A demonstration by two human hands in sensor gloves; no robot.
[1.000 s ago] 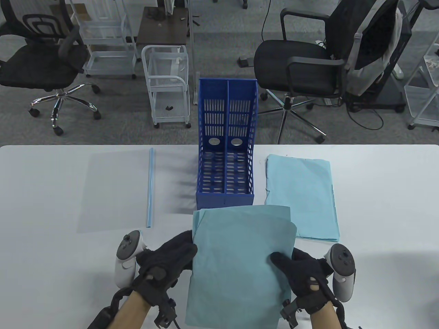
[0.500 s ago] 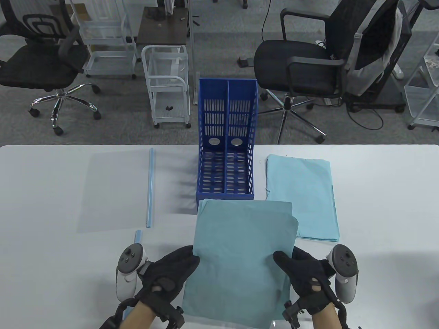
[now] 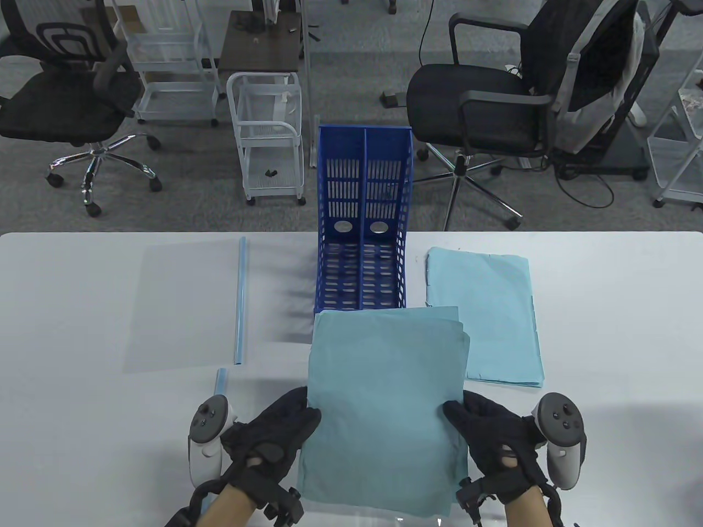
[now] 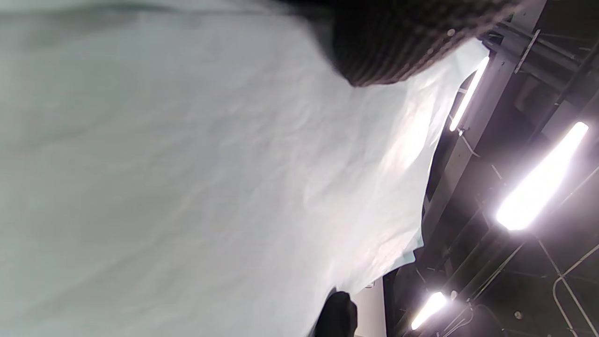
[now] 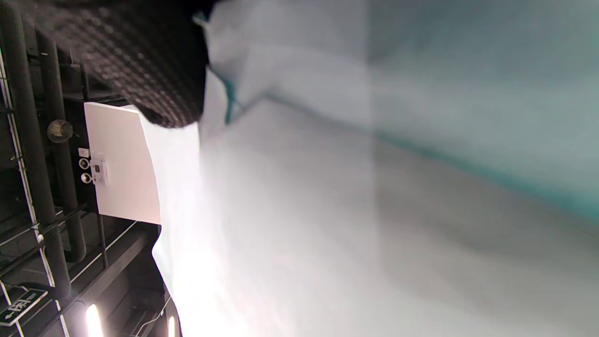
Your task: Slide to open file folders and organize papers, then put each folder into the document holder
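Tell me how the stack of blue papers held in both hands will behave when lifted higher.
The papers are probably floppy: thin sheets, edges uneven at the top. Likely light. Held only at the sides by the left hand and right hand, loose sheets may slip.

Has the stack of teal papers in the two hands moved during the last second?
Yes. The teal papers went up the table view: their top edge, earlier just below the blue document holder, now overlaps its front wall.

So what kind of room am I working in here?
Most likely an office or lab workspace: black swivel office chairs on grey carpet, white wire rolling carts behind the white table, and a blue plastic document holder standing on it.
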